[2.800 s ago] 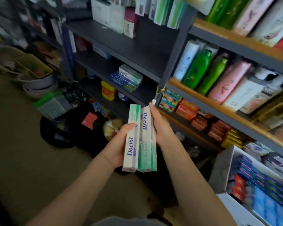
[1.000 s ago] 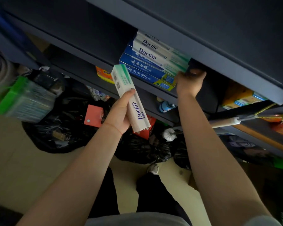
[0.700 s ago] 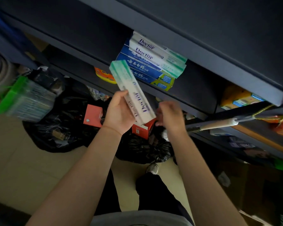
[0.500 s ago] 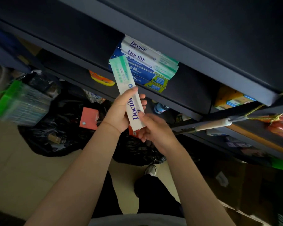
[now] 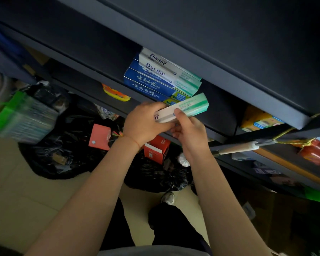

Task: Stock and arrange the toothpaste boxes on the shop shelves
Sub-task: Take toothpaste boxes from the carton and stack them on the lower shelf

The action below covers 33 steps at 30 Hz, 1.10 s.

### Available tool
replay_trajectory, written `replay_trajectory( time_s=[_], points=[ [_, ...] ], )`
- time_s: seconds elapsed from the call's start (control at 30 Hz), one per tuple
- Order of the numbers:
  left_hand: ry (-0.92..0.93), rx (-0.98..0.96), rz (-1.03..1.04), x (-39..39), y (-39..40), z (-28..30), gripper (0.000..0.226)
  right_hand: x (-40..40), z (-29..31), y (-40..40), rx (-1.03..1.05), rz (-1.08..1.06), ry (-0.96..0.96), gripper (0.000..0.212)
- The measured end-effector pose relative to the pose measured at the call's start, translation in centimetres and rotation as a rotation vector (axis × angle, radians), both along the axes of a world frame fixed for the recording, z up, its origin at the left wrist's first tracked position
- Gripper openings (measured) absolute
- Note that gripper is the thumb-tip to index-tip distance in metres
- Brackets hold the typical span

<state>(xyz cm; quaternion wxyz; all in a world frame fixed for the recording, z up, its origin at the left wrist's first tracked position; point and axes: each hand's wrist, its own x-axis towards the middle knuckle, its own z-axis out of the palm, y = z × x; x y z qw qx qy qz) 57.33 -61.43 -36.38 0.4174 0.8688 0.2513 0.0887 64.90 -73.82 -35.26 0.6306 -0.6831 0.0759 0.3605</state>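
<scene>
A white and green Doctor toothpaste box (image 5: 189,107) lies nearly level between both hands, just below and in front of the dark shelf. My left hand (image 5: 146,122) grips its white end. My right hand (image 5: 188,129) holds it from underneath, thumb pressed on its front face. On the dark shelf (image 5: 92,84) behind sits a stack: two white Doctor boxes (image 5: 166,71) on top of two blue toothpaste boxes (image 5: 148,84).
Black bags (image 5: 67,145), a red box (image 5: 156,149) and a pink packet (image 5: 99,137) lie on the floor below. A green-lidded container (image 5: 20,117) stands at left. A white-handled tool (image 5: 236,147) hangs off the shelf post at right. Yellow boxes (image 5: 257,121) sit further right.
The box has swung from upright to nearly level, green end now pointing right toward the shelf. My right hand has moved up along it; before that it had left the stack.
</scene>
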Motion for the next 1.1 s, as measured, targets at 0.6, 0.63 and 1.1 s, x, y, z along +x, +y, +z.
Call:
replay_trajectory(
  time_s=[0.6, 0.63, 1.1],
  points=[
    [-0.258, -1.272, 0.469, 1.9, 6.8, 0.2, 0.028, 2.6, 1.2, 10.0, 0.38, -0.521, 0.408, 0.03],
    [-0.248, -1.285, 0.446, 1.9, 7.1, 0.4, 0.018, 2.7, 1.4, 10.3, 0.378, -0.538, 0.409, 0.03],
    [0.101, -1.205, 0.37, -2.1, 6.9, 1.1, 0.021, -6.2, 3.4, 4.0, 0.213, -0.381, 0.433, 0.019]
  ],
)
